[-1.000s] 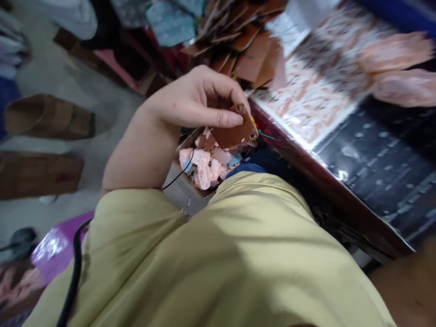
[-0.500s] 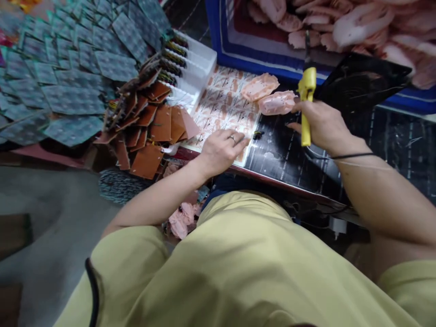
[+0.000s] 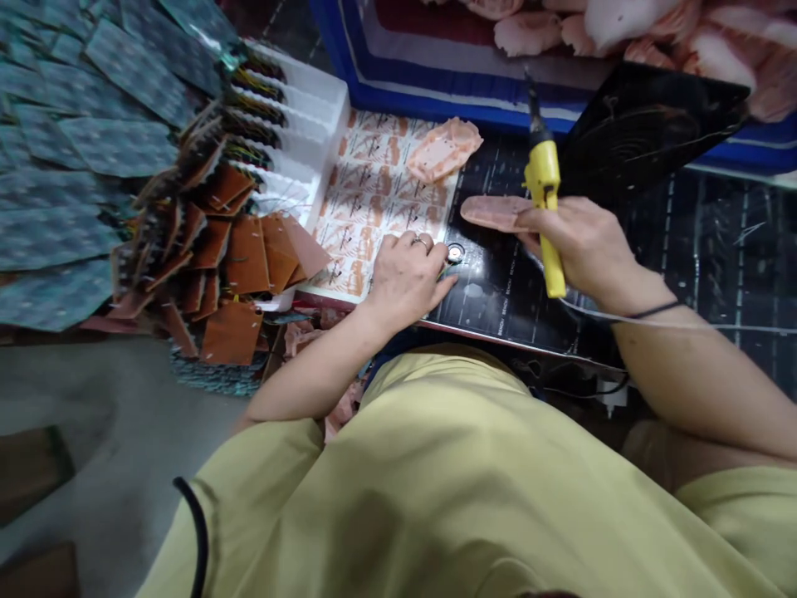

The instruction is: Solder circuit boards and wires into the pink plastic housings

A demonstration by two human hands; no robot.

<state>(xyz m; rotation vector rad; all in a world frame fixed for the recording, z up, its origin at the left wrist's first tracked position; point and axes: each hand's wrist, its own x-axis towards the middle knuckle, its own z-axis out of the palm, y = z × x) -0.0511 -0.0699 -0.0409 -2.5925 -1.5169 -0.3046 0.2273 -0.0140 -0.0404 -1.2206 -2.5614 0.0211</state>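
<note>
My right hand (image 3: pixel 582 241) is closed round a yellow gun-shaped tool (image 3: pixel 545 178) with a dark, narrow tip pointing away from me. Its thumb and fingertips also hold one end of a pink moulded plastic shell (image 3: pixel 491 213), tilted just over the black mat. My left hand (image 3: pixel 408 278) rests at the edge of the printed sheet, fingers bent and pressed together. At its fingertips is a small round part (image 3: pixel 456 253) with a pale centre; whether the fingers grip it is partly hidden. Another pink shell (image 3: pixel 445 149) lies on the printed sheet (image 3: pixel 354 199).
A blue crate (image 3: pixel 367 75) of pink shells stands at the back, a black panel (image 3: pixel 647 124) leaning against it. On the left are a white foam tray (image 3: pixel 311 108) with wired parts, brown boards (image 3: pixel 246 253) and piled blue-grey packets (image 3: pixel 118 141). A pale cable trails right.
My right hand has lifted and turned one pink shell while keeping the yellow tool. The small part by my left fingertips now shows its round face. The view has shifted right.
</note>
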